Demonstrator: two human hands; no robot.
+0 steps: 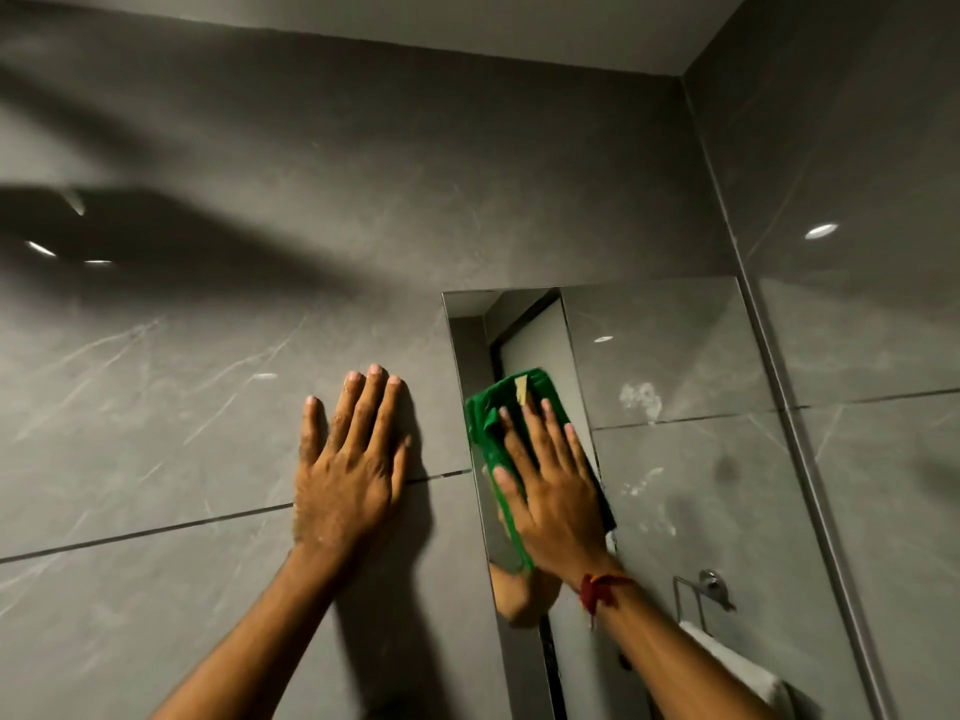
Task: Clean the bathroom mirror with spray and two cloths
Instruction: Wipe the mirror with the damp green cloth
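Observation:
The bathroom mirror (691,459) hangs on a grey tiled wall, right of centre, with whitish smears on its glass. My right hand (553,485) presses a folded green cloth (491,418) flat against the mirror's left part, fingers spread over it. A small tan label shows at the cloth's top. My left hand (350,459) lies flat and open on the wall tile just left of the mirror's edge, holding nothing. No spray bottle or second cloth is in view.
Grey marble-look tiles (182,407) cover the wall, meeting a side wall (857,356) at the right corner. The mirror reflects a chrome towel holder (706,587) with a white towel (737,662). A red thread band circles my right wrist.

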